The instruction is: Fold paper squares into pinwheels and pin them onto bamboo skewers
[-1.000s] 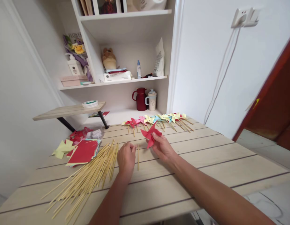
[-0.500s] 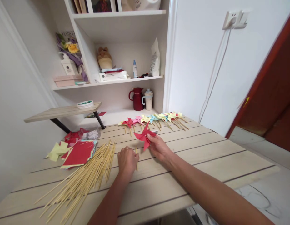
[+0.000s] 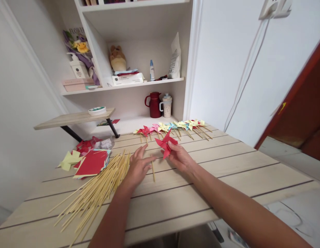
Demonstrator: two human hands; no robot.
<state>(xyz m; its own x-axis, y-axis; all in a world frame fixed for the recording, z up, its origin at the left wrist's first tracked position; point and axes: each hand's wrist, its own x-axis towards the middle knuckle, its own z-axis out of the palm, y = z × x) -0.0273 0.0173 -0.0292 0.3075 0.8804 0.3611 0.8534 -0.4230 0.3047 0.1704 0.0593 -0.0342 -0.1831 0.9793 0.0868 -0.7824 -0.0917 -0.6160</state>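
Table (image 3: 227, 179): stick (image 3: 153, 168) lengthwise (near-far)

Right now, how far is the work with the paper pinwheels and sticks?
Done: a row of finished pinwheels on sticks lies at the far side of the table. In hand: the right hand holds a red pinwheel with no stick, and the left hand, fingers spread, rests beside a single stick. Left: a big pile of sticks and a stack of paper squares lie unused.
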